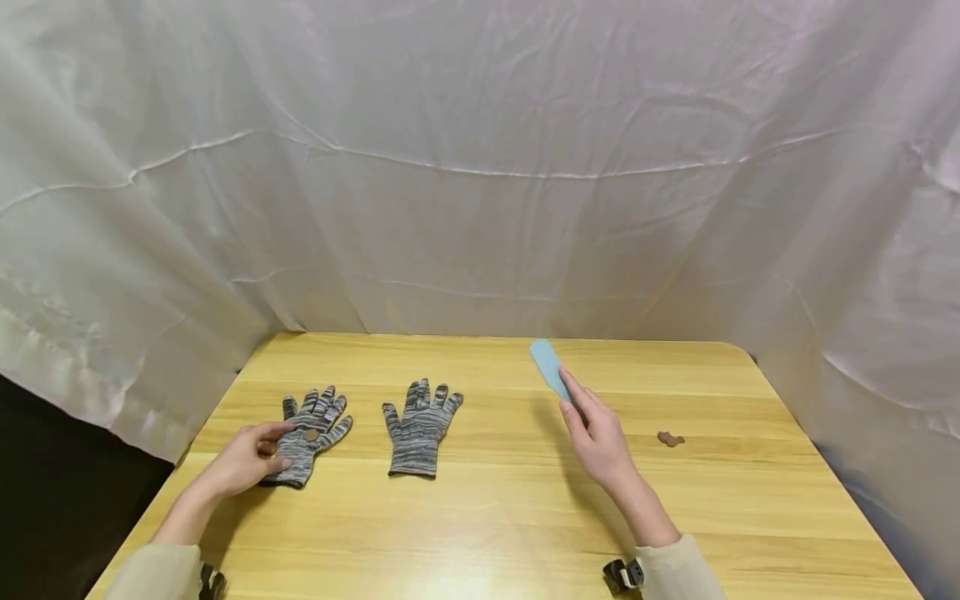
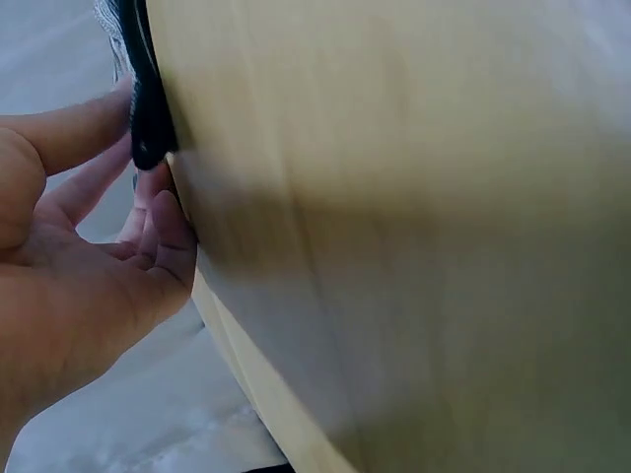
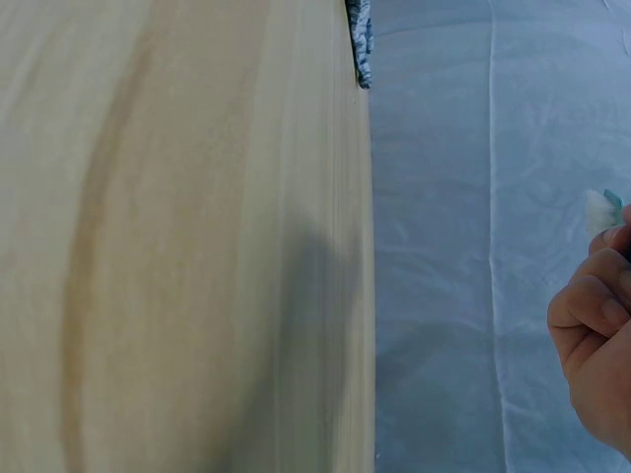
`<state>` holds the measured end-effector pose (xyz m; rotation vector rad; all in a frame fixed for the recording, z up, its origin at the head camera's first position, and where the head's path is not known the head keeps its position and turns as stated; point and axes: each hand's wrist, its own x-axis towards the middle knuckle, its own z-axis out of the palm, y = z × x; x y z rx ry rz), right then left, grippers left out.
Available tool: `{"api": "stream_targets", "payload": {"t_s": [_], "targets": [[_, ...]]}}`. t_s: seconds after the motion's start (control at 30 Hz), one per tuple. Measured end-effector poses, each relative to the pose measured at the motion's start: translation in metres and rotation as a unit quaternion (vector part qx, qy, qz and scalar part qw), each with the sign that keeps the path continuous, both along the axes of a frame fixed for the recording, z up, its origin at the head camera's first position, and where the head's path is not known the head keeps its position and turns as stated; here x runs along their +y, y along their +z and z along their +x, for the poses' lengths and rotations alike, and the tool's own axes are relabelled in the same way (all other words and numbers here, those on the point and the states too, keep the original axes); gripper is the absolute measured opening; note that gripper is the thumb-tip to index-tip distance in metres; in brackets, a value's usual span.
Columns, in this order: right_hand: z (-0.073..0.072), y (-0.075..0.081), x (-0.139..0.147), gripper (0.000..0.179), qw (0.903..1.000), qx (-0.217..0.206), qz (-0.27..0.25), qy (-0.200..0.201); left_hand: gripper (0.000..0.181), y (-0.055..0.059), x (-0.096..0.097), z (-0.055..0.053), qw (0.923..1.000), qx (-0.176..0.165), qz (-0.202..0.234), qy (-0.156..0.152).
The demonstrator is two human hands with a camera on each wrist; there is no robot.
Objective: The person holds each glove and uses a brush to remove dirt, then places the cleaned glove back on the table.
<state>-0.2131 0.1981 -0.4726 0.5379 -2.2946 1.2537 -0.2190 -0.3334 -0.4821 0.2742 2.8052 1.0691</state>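
Note:
At the left, a grey-and-black striped knit glove (image 1: 303,454) lies with its fingers pointing away, a small brown patch (image 1: 311,435) on it. My left hand (image 1: 243,458) holds this glove by its left side, thumb near the cuff. In the left wrist view, the thumb and fingers of that hand (image 2: 89,236) close around the glove's dark cuff (image 2: 148,118). My right hand (image 1: 600,433) grips a light-blue, long brush (image 1: 550,367) above the table. At the right wrist view's edge, that hand (image 3: 596,335) has curled fingers, with the brush's whitish side (image 3: 599,214) showing.
A second striped glove (image 1: 417,437) lies flat between the hands, fingers pointing away. Right of my right hand, a small brown irregular piece (image 1: 670,438) lies on the wooden table (image 1: 510,533). Pale curtains (image 1: 480,208) hang behind the table and along its sides.

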Motion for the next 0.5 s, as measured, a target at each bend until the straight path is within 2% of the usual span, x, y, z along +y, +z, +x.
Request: {"api": "stream_targets", "payload": {"t_s": [0.17, 0.3, 0.5], "targets": [[0.0011, 0.0007, 0.0005, 0.05, 1.0, -0.008, -0.001, 0.004, 0.058, 0.0033, 0.0039, -0.0012, 0.9995, -0.022, -0.012, 0.017], [0.0017, 0.0012, 0.0004, 0.05, 0.9999, -0.01, -0.001, 0.004, 0.06, 0.0044, 0.0057, -0.0013, 0.9994, -0.025, -0.016, 0.019], [0.0012, 0.0018, -0.0008, 0.05, 1.0, 0.002, -0.002, 0.001, 0.062, 0.0037, 0.0065, 0.0017, 0.9994, -0.027, 0.017, 0.009]]}}
